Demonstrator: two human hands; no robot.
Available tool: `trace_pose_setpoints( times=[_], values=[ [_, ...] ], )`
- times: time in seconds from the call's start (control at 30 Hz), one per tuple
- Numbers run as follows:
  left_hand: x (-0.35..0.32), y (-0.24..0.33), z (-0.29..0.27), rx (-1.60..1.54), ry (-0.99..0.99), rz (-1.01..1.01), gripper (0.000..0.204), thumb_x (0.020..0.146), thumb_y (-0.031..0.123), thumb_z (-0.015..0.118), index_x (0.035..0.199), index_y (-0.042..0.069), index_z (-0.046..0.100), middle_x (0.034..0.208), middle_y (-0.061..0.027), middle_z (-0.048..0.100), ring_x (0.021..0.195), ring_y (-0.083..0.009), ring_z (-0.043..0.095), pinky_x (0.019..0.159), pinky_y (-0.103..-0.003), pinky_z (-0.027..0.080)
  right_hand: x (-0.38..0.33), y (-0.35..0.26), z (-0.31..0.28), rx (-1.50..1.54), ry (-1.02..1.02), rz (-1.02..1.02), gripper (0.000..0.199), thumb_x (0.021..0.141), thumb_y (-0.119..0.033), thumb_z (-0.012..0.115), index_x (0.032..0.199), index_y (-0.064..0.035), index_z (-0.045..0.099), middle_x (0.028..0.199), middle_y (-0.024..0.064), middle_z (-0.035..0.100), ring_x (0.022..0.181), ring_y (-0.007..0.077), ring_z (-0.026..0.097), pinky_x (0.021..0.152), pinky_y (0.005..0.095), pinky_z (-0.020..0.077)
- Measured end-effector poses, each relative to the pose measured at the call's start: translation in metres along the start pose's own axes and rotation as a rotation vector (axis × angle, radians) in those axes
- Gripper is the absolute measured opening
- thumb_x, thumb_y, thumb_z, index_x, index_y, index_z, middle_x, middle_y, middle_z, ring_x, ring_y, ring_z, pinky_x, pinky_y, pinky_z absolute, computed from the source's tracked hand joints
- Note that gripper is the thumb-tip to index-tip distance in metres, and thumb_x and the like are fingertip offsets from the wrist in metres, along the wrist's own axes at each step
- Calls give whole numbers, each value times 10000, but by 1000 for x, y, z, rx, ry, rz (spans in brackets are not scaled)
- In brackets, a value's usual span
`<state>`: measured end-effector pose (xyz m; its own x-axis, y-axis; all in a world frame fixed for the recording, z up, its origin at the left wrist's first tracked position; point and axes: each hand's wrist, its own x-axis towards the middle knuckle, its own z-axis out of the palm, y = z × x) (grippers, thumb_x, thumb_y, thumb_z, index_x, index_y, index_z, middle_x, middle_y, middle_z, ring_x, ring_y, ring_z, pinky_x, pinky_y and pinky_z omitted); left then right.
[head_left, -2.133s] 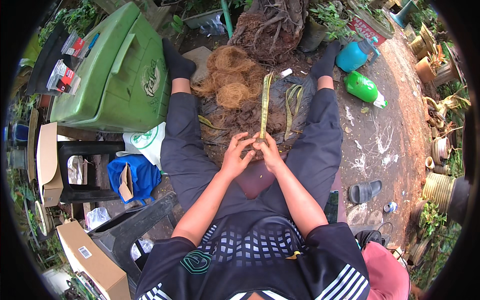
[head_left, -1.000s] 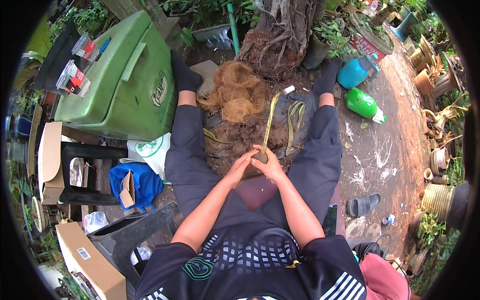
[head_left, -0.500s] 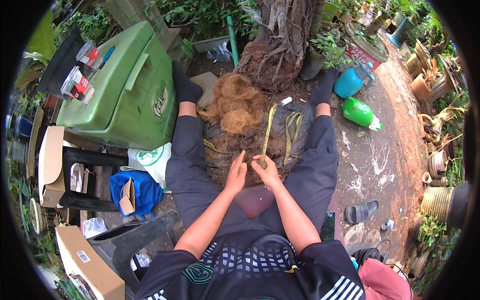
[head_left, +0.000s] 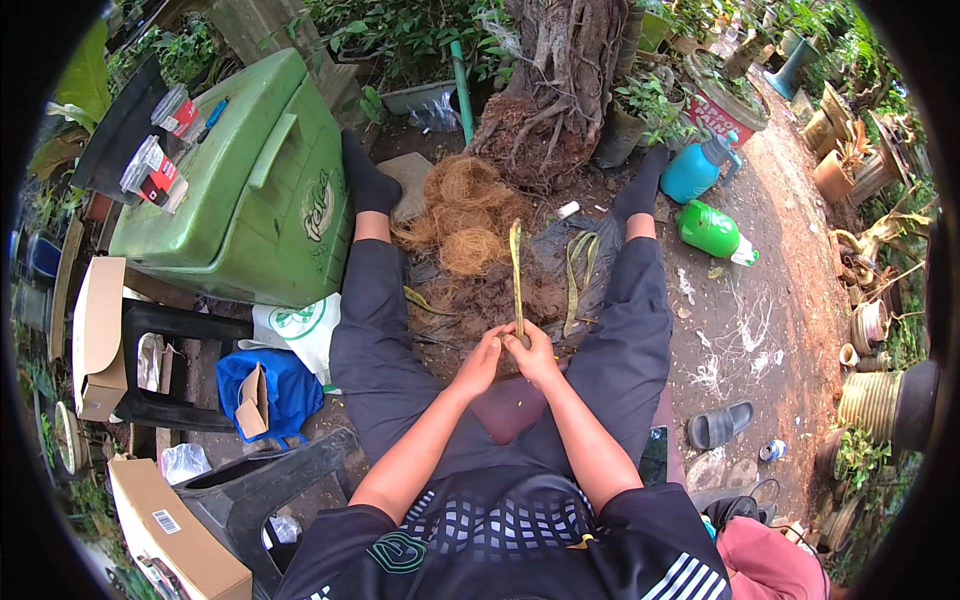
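A long, narrow yellow-green leaf (head_left: 517, 270) stands nearly upright above my lap. Around its lower end my right hand (head_left: 535, 357) is closed. My left hand (head_left: 479, 366) meets the right one there, its fingers pressed together at the leaf's base, which the fingers mostly hide. Below the hands' reach, brown soil (head_left: 490, 302) lies heaped on a black plastic sheet (head_left: 572, 240). Two more strap-like leaves (head_left: 574, 283) rest on the sheet at the right. Beyond the soil sit several balls of brown coir fibre (head_left: 470, 250).
A green cooler box (head_left: 225, 190) stands left of my leg, with a black stool (head_left: 185, 355) and a blue bag (head_left: 265, 390) nearer. On the right are a teal spray bottle (head_left: 696, 168), a green bottle (head_left: 712, 230) and a slipper (head_left: 719, 425). A tree trunk (head_left: 560, 90) rises ahead.
My left hand has moved right and closed in at the leaf's base, beside my right hand. The leaf has shifted slightly left and stands straighter. The view has shifted slightly.
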<state>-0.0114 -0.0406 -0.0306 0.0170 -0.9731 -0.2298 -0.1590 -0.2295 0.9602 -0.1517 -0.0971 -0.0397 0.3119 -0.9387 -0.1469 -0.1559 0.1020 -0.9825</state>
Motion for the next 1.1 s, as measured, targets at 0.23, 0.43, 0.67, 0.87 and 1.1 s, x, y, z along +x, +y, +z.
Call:
trace_pose_setpoints(
  times=[0.23, 0.43, 0.67, 0.87, 1.1],
  values=[
    [3, -6, 1, 8, 0, 13, 470, 1057, 346, 344, 1425, 54, 379, 1324, -157, 539, 1219, -260, 530, 1025, -361, 394, 1, 4, 7, 230, 26, 43, 243, 935, -195, 616, 1129, -49, 605, 917, 69, 673, 838, 133, 631, 780, 310, 496],
    [5, -13, -1, -13, 39, -22, 494, 1055, 356, 335, 1460, 74, 307, 1304, -138, 548, 1091, -252, 598, 963, -364, 439, -5, -13, 3, 72, 93, -47, 235, 934, -204, 612, 1106, -43, 621, 928, 97, 688, 858, 164, 654, 775, 323, 501],
    [3, -8, -1, -28, 43, -46, 494, 1061, 371, 279, 1474, 101, 299, 1252, -115, 557, 938, -203, 634, 870, -351, 478, -8, -31, -3, -80, 181, -116, 217, 899, -183, 625, 1043, -21, 637, 894, 144, 684, 854, 244, 675, 766, 342, 501],
    [2, -4, -3, -41, 33, -47, 562, 1052, 462, 225, 1479, 104, 298, 1283, -126, 532, 957, -207, 627, 868, -349, 475, -11, -38, -3, -60, 145, -127, 213, 904, -180, 615, 1039, -15, 634, 873, 141, 677, 836, 242, 671, 756, 340, 501],
    [2, -5, -3, -63, 58, -48, 622, 1034, 531, 226, 1457, 91, 345, 1259, -123, 558, 940, -202, 616, 867, -347, 475, -15, -45, -4, -38, 120, -118, 197, 919, -167, 583, 1023, -5, 628, 833, 132, 668, 806, 233, 666, 743, 339, 499]
  ],
)
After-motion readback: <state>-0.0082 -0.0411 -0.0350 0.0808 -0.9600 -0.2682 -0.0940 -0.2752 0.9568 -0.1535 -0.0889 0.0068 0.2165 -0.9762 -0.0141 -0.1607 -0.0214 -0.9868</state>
